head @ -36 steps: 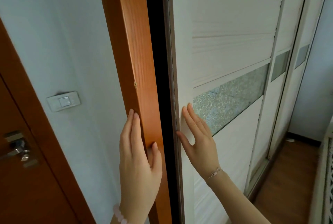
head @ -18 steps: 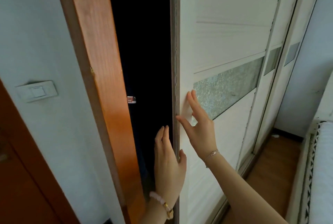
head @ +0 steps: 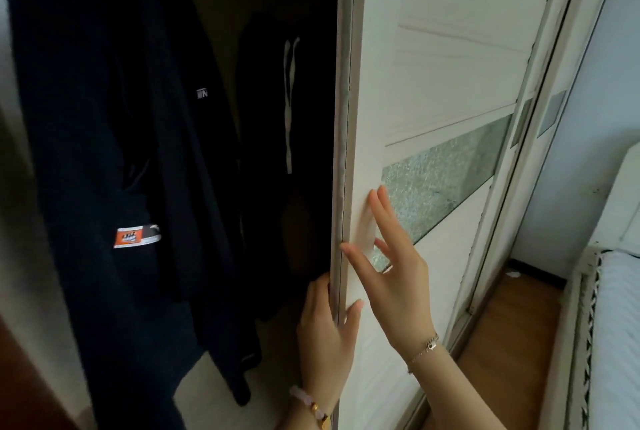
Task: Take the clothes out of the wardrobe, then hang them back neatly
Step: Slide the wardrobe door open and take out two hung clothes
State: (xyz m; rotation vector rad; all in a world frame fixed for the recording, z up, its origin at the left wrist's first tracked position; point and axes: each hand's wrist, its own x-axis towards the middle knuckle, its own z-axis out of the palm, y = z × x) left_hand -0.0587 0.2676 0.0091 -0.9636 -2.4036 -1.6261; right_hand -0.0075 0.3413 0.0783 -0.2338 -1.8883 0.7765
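I'm in a bedroom at home: a sliding-door wardrobe (head: 433,48) fills the middle, dark clothes (head: 104,118) hang at left, and a white bed (head: 616,325) sits on a wood floor (head: 502,343) at lower right.

The door (head: 433,83) is gripped at its edge by the left hand (head: 325,332), just below the right hand (head: 398,277), which is laid flat on the door's face. Left of both hands, inside the wardrobe (head: 221,14), a hoodie (head: 273,124) is hung nearest, a jacket (head: 194,138) beyond it, and a coat (head: 97,152) farthest left. A bed (head: 616,325) is set well to the right of the hands.
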